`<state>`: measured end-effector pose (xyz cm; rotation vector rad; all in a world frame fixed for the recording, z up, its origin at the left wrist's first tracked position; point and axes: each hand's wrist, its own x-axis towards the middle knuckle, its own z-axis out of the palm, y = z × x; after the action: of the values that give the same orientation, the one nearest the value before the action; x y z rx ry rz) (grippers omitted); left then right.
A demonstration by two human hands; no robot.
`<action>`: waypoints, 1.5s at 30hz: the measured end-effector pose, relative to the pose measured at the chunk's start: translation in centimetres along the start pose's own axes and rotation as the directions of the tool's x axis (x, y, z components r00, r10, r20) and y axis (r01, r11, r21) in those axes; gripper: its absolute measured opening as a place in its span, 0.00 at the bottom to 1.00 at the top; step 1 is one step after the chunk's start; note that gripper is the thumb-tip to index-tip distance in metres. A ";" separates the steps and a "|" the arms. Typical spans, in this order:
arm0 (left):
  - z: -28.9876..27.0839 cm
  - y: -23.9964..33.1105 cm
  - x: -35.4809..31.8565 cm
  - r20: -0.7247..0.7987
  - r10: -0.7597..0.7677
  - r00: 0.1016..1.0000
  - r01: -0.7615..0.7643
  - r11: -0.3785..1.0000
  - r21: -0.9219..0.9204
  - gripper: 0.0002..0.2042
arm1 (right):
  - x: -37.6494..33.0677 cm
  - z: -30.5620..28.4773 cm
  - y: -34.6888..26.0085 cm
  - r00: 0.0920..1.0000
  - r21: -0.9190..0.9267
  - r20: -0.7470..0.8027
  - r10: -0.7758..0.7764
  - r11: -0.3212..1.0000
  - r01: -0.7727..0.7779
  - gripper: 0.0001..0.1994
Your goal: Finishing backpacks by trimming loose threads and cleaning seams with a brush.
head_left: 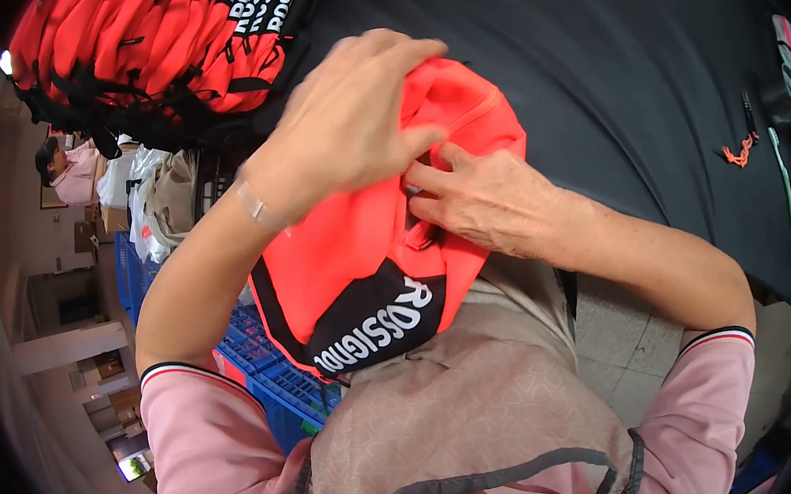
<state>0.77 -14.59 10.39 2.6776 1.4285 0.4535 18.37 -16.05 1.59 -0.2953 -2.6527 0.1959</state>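
A bright red backpack [320,244] with a black panel and white lettering rests tilted against my apron, its upper part over the table edge. My left hand [346,110] is closed over its upper left side, fingers reaching across the top and thumb on the near side. My right hand [490,196] is closed at a dark gap in the middle of the fabric. Its thumb and fingers grip the cloth there, close to my left thumb. The fingertips of both hands are partly hidden by folds.
A pile of similar red backpacks [153,61] lies at the far left on the black-covered table [606,69]. At right are an orange cord [740,151] and a thin pale green tool [783,180]. Blue crates [286,398] stand below left; another person [78,171] is beyond.
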 end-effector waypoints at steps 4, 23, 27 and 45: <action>-2.1 2.1 -4.6 0.067 -0.169 0.983 0.152 0.966 0.210 0.21 | -0.1 0.3 0.6 0.987 0.048 0.155 0.049 0.997 -0.057 0.07; -6.8 -3.4 -8.1 0.336 -0.287 0.897 0.371 0.902 -0.222 0.12 | -4.7 -9.0 -5.3 0.989 -0.079 -0.150 0.015 0.997 -0.027 0.09; -6.2 -1.0 -4.7 -0.103 0.181 0.978 -0.175 0.982 0.071 0.16 | -4.0 -8.7 -3.1 0.986 -0.081 -0.148 0.081 0.992 -0.094 0.07; -8.2 -0.5 -1.6 0.014 0.580 0.815 -0.562 0.784 0.261 0.17 | -6.5 -10.1 -6.6 0.978 -0.255 -0.208 0.028 0.964 -0.082 0.07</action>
<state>-2.83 -16.23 17.81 3.3236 0.6743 0.4146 27.51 -23.11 8.93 -0.4505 -2.4672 -0.1629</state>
